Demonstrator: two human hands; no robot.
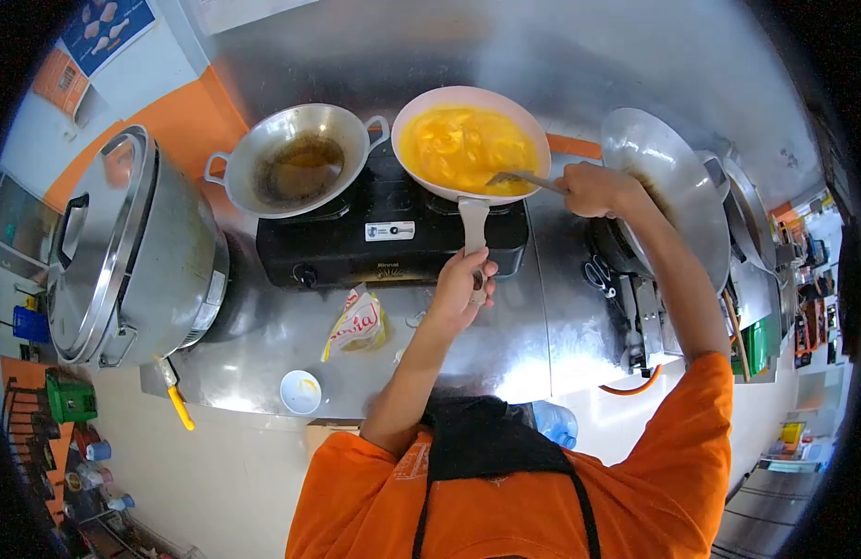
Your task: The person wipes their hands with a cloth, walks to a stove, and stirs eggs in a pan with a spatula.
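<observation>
A frying pan (pixel 407 104) with a pale pink inside sits on the right burner of a black gas stove (pixel 337 247). Yellow egg (pixel 463 140), partly set and partly runny, covers its bottom. My left hand (pixel 465 289) is closed around the pan's beige handle (pixel 472 224), which points towards me. From the right, my right hand (pixel 593 190) grips a spatula (pixel 523 180); its blade dips into the egg near the pan's front edge. The far end of the spatula's handle is hidden by my fingers.
A two-handled wok (pixel 300 116) with dark oil stands on the left burner. A large lidded pot (pixel 169 242) is at the left, a big wok (pixel 672 154) at the right. Nearer me are an oil pouch (pixel 359 321), a white bowl (pixel 301 393), scissors (pixel 599 277) and a yellow-handled knife (pixel 179 405).
</observation>
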